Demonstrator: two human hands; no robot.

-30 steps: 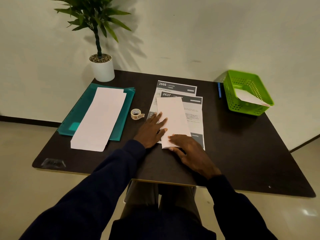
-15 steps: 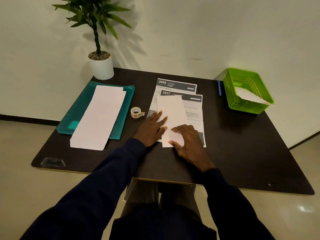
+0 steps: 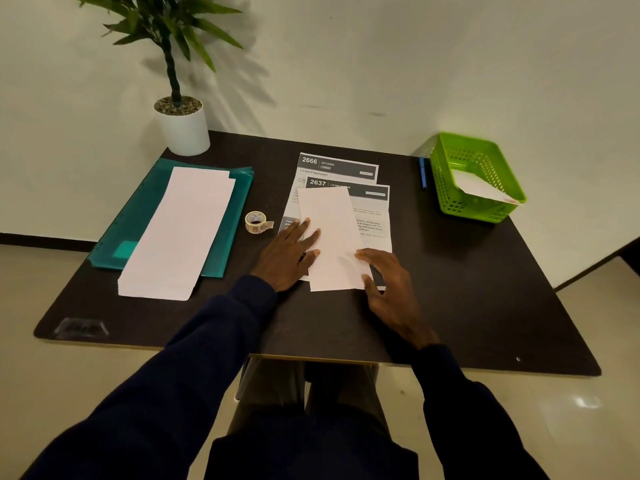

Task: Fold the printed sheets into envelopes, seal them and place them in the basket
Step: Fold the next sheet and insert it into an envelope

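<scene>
Pressing down with both hands, the person pins a folded sheet (image 3: 329, 233) flat on top of the printed sheets (image 3: 375, 220) in the middle of the counter (image 3: 467, 289). In the head view, the left hand (image 3: 289, 252) lies with straight fingers on the folded sheet's left edge. The right hand (image 3: 389, 284) rests flat at its near right corner. Neither grip is clenched on anything; both are released and only press.

The folded sheet is likely light, thin and limp, apt to slide on the paper beneath and quick to take a wrong crease. It would best be pinched lightly at a long edge or a corner while the other hand pins it.

A roll of tape (image 3: 256, 221) sits just left of the printed sheets. The green basket (image 3: 464, 209), at the far right of the counter, holds one white envelope (image 3: 481, 185) lying at a tilt. A teal folder (image 3: 145, 195) on the left carries a stack of white paper (image 3: 180, 233).
</scene>
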